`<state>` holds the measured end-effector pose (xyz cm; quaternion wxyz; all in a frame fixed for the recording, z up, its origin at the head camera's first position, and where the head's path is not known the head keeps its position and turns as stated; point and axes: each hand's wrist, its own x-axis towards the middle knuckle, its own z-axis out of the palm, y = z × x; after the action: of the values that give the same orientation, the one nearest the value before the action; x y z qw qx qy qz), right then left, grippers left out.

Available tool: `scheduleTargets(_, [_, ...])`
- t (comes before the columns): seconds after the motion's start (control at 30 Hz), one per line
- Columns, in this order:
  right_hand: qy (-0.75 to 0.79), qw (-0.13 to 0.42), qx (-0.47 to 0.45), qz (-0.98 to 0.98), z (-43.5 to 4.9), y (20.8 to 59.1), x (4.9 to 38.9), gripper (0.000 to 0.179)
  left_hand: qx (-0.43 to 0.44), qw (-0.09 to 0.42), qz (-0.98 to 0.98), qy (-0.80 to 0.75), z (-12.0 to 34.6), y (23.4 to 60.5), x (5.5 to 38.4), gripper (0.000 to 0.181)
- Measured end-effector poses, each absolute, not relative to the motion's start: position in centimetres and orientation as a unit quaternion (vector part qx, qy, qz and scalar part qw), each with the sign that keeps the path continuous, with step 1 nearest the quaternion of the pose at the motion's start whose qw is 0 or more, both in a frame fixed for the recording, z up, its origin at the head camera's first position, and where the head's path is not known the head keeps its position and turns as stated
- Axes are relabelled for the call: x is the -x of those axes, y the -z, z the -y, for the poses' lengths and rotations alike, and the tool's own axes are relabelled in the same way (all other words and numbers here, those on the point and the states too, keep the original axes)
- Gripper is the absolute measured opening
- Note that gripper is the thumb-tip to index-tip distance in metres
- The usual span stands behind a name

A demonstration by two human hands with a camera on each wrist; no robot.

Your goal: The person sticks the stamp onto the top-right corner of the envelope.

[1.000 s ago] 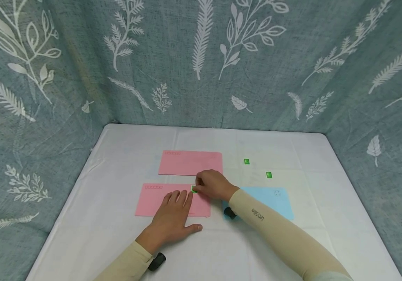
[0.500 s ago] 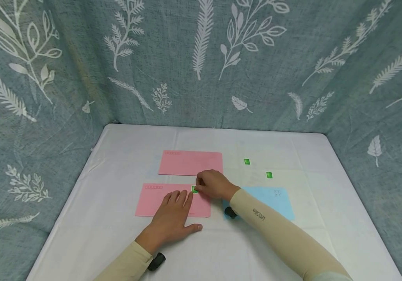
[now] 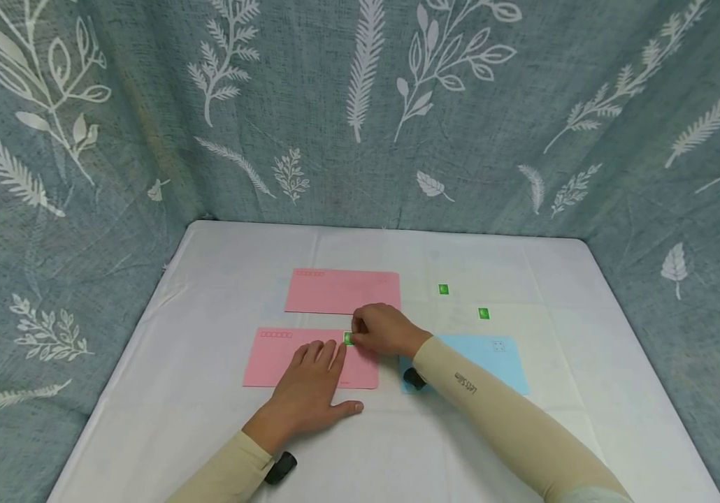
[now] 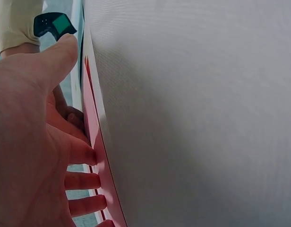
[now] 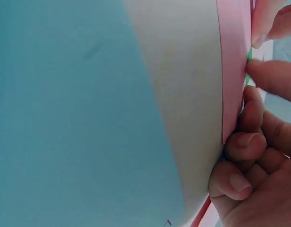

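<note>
A pink envelope [image 3: 265, 363] lies flat on the white-covered table, a row of small printed boxes at its upper left. My left hand [image 3: 310, 383] rests on it with fingers spread and straight, thumb out past its near edge. At the envelope's upper right corner sits a small green stamp [image 3: 347, 339]. My right hand [image 3: 388, 331] has its thumb and curled index finger at the stamp, pinching its right side. The right wrist view shows the thumb [image 5: 266, 75] against the green stamp, close over the pink paper; the other fingers are curled under.
A second pink envelope [image 3: 341, 292] lies farther back. To the right is a blue envelope [image 3: 498, 367], partly covered by my right forearm. Two loose green stamps, one [image 3: 444, 289] farther back and one [image 3: 484, 314] nearer, lie beyond it. A patterned curtain [image 3: 385, 181] borders the table.
</note>
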<state>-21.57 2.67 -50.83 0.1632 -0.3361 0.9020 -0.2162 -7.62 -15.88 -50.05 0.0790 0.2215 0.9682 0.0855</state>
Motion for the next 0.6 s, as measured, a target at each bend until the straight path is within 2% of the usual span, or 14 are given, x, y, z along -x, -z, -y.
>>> scheduleTargets(0.23, [0.211,0.15,0.334,-0.906,-2.54,51.24,21.69,0.022,-0.217,0.08,-0.97,-0.076,15.73,50.41,7.78,0.102])
scheduleTargets(0.6, [0.219,0.161,0.337,-0.901,-2.58,50.64,21.45,0.022,-0.219,0.079,-0.968,-0.09,15.83,49.86,7.48,0.1])
